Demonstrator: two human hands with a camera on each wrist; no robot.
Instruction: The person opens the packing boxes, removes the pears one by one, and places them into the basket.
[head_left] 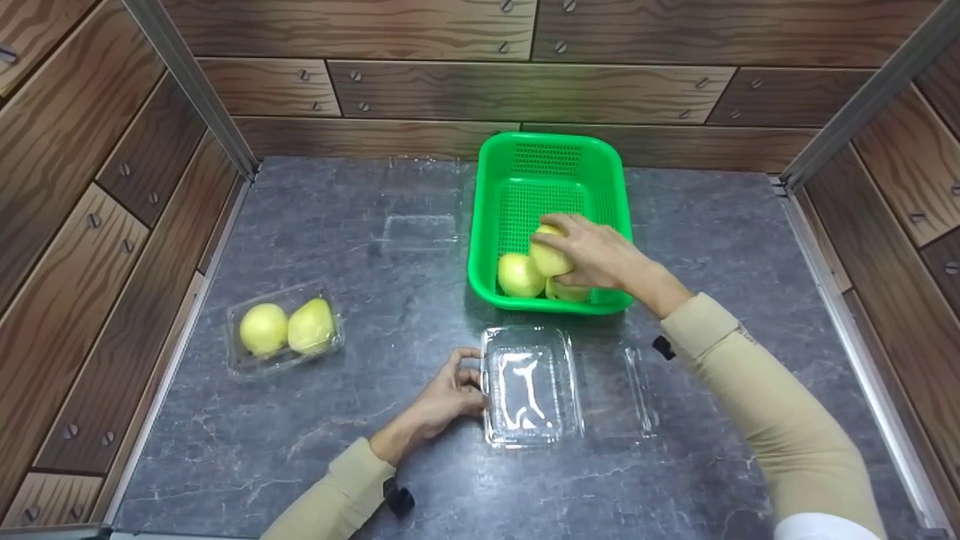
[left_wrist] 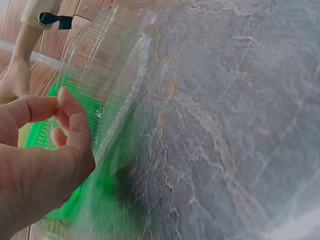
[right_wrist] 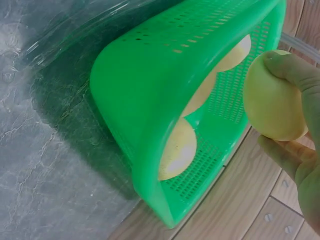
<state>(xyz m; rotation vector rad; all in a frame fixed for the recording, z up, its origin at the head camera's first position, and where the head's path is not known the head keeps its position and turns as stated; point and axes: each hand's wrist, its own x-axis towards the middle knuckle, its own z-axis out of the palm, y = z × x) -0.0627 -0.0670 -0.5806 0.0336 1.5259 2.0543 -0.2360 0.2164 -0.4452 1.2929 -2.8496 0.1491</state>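
Note:
My right hand (head_left: 600, 255) grips a yellow-green pear (right_wrist: 275, 100) between thumb and fingers, above the near end of a green plastic basket (head_left: 484, 225). Under it, several more pears lie in the basket, one pear (head_left: 520, 275) at the near left corner; my hand partly hides the others. My left hand (head_left: 448, 394) pinches the left rim of a clear plastic clamshell box (head_left: 529, 397) in front of the basket. In the left wrist view, thumb and fingertips meet at the rim of that see-through box (left_wrist: 117, 55). Its lid (head_left: 619, 394) lies unfolded to the right.
To the left sits a clear box (head_left: 232, 360) with two pears inside. Another clear clamshell (head_left: 420, 232) lies left of the basket. Wood-patterned walls (head_left: 525, 90) enclose the grey marbled table (head_left: 262, 465) at the back and both sides.

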